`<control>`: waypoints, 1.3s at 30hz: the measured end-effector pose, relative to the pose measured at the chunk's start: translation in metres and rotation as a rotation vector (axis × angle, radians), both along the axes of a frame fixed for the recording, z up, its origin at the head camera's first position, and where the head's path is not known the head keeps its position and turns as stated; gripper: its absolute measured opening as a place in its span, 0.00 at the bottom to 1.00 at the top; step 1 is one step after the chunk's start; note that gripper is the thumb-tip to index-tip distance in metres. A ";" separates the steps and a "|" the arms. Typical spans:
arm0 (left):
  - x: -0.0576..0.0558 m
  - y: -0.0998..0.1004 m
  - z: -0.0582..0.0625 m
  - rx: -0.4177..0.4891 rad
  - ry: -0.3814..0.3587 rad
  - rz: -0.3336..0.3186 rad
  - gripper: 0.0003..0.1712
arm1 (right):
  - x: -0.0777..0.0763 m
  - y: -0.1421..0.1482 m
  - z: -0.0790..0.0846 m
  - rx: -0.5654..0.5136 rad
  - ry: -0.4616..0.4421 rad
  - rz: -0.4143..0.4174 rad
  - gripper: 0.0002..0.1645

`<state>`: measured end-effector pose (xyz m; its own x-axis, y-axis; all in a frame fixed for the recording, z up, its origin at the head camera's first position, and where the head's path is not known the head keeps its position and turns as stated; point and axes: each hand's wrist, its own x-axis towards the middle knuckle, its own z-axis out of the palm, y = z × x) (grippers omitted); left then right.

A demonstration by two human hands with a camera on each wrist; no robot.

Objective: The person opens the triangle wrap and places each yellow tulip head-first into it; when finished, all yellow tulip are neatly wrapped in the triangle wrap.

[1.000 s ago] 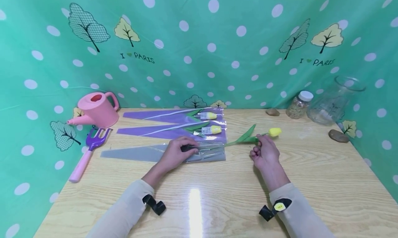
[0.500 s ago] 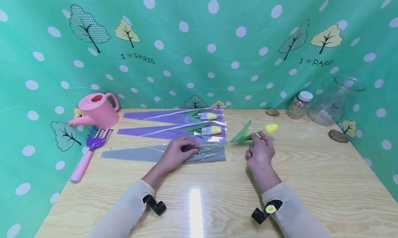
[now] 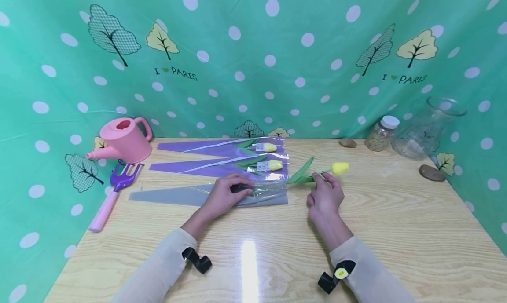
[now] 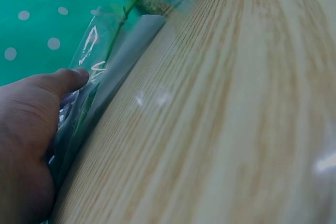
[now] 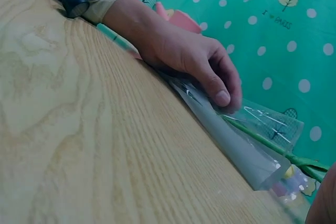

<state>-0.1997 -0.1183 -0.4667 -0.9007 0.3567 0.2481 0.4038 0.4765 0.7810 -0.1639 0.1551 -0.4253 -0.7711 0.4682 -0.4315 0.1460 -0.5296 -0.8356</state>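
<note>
On the pale wooden table (image 3: 396,232), the left hand (image 3: 223,196) pressed down on a clear and grey plastic flower sleeve (image 3: 206,194), fingers curled over it. Just right of the sleeve, the right hand (image 3: 325,197) pinched the green stem of a yellow artificial tulip (image 3: 339,167), its stem end inside the sleeve's mouth. Beyond the sleeve lay two purple wrapped tulips (image 3: 222,160).

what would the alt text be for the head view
Two hands work on a wooden table: the left hand presses a clear sleeve, the right hand pinches a yellow tulip whose stem enters it. Two wrapped tulips lie behind.
</note>
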 end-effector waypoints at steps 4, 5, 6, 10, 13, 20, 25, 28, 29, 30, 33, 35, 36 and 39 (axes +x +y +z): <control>0.000 0.000 0.001 0.016 0.009 0.009 0.11 | 0.006 -0.005 0.000 -0.007 -0.008 0.024 0.17; 0.001 0.000 0.002 0.021 0.010 0.011 0.11 | 0.007 -0.006 -0.001 -0.008 -0.010 0.033 0.16; 0.001 0.000 0.002 0.025 0.012 0.014 0.11 | 0.008 -0.008 -0.001 -0.007 -0.012 0.043 0.15; 0.001 -0.001 0.003 0.039 0.019 0.022 0.11 | 0.013 -0.014 -0.003 -0.015 -0.008 0.077 0.13; 0.000 -0.001 0.002 0.047 0.026 0.028 0.11 | 0.015 -0.018 -0.004 -0.022 -0.011 0.092 0.12; 0.001 -0.001 0.004 0.057 0.053 0.027 0.12 | 0.021 -0.028 -0.006 -0.042 -0.037 0.124 0.11; 0.001 -0.002 0.003 0.068 0.084 0.015 0.12 | 0.023 -0.039 -0.006 -0.028 -0.061 0.161 0.11; 0.000 -0.002 0.002 0.068 0.097 0.012 0.12 | 0.023 -0.043 -0.007 -0.020 -0.053 0.159 0.11; 0.000 -0.002 0.002 0.066 0.097 0.013 0.12 | 0.023 -0.044 -0.007 -0.017 -0.050 0.156 0.11; 0.000 -0.002 0.001 0.065 0.097 0.013 0.12 | 0.024 -0.044 -0.007 -0.016 -0.047 0.150 0.11; 0.000 -0.002 0.001 0.059 0.097 0.010 0.12 | 0.024 -0.045 -0.008 -0.017 -0.048 0.147 0.10; 0.001 -0.002 0.001 0.057 0.098 0.004 0.12 | 0.025 -0.044 -0.007 -0.018 -0.055 0.152 0.09; 0.001 -0.002 0.001 0.056 0.098 0.001 0.12 | 0.025 -0.044 -0.007 -0.019 -0.058 0.155 0.09; 0.001 0.000 0.000 0.060 0.093 -0.006 0.12 | 0.026 -0.040 -0.004 -0.012 -0.061 0.169 0.10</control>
